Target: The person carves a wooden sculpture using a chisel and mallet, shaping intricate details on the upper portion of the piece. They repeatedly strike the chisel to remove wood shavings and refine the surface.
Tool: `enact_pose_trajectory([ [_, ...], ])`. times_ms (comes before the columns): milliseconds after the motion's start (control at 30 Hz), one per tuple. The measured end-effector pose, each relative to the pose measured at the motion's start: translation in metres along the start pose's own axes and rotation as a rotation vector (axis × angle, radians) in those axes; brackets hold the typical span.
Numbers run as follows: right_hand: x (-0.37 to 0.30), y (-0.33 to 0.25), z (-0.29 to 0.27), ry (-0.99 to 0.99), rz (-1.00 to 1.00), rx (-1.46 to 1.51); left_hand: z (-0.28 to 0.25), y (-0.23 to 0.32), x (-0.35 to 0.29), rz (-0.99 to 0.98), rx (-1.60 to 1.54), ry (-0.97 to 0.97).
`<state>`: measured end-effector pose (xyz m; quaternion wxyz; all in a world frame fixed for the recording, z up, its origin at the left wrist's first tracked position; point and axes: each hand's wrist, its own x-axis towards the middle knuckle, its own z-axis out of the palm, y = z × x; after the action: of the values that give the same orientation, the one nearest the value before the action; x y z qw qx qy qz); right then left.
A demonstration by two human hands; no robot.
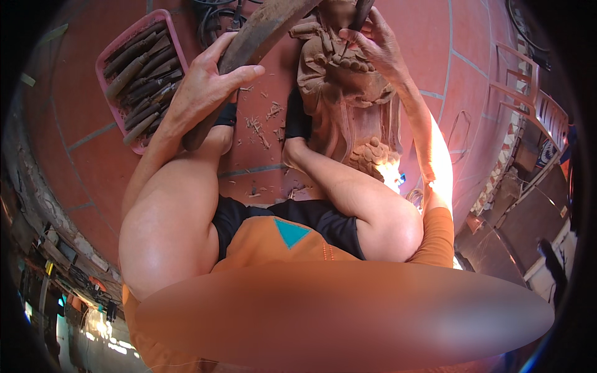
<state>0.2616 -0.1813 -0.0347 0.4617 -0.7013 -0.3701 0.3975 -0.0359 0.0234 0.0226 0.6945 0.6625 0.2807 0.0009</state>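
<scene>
My left hand [198, 90] is wrapped round a long, dark, curved wooden club [258, 37], its thumb lying along the near side. The club slants from beside my left shin up past the top edge. My right hand [380, 48] grips a dark-handled chisel [359, 17] between thumb and fingers. Its thin blade points down at a carved brown wooden statue [348, 87], which lies on the floor just beyond my right foot. The blade's tip is close to the carved folds; whether it touches them I cannot tell. Part of the statue's top is cut off by the frame.
To the left, a pink plastic basket [176, 40] holds several wooden-handled tools [146, 71]. Wood chips [258, 132] lie on the red tiled floor [81, 105] between my feet. Dark cables [214, 22] coil at the top. A pale plastic chair [528, 93] stands at the right.
</scene>
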Motion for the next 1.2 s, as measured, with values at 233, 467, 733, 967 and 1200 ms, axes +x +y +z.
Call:
enact_pose_trajectory([
  [233,0.002,0.000,0.003,-0.017,-0.006,-0.006,-0.002,0.006,-0.001,0.054,0.031,0.022],
  [467,-0.002,-0.008,0.013,0.008,-0.045,-0.098,-0.001,0.023,0.001,0.266,0.068,0.067],
  [733,-0.005,-0.024,0.017,0.030,-0.032,-0.299,-0.001,0.025,0.002,0.308,0.147,0.106],
  [967,0.007,-0.032,0.025,-0.013,-0.151,-0.313,0.001,0.014,0.010,0.278,0.350,0.005],
  [1200,0.002,-0.035,0.024,-0.079,-0.071,-0.540,0.001,0.019,0.007,0.321,0.171,0.170],
])
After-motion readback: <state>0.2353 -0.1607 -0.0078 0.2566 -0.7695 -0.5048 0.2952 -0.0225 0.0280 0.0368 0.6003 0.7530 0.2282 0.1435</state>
